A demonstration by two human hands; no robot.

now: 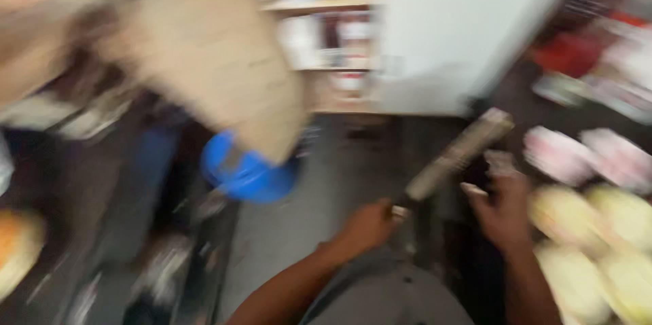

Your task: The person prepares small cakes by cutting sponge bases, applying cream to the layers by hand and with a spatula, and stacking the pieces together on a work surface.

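Mostly blurred, left hand (367,228) gripping knife (456,155); right hand (504,213) indistinct

Looks like a small shop or stockroom, badly blurred. Far across the grey floor (319,196), wooden shelves (326,33) crowded with packaged goods beside a tall white cabinet (448,33); on the right, rows of pink and yellow bagged items (598,203) laid out. Left side cluttered, with a blue tub (248,172) and dark counters.

My left hand (367,226) low at centre, fingers curled into a closed grip, forearm bare, my right hand (502,213) just beside it, fingers half-curled, both blurred
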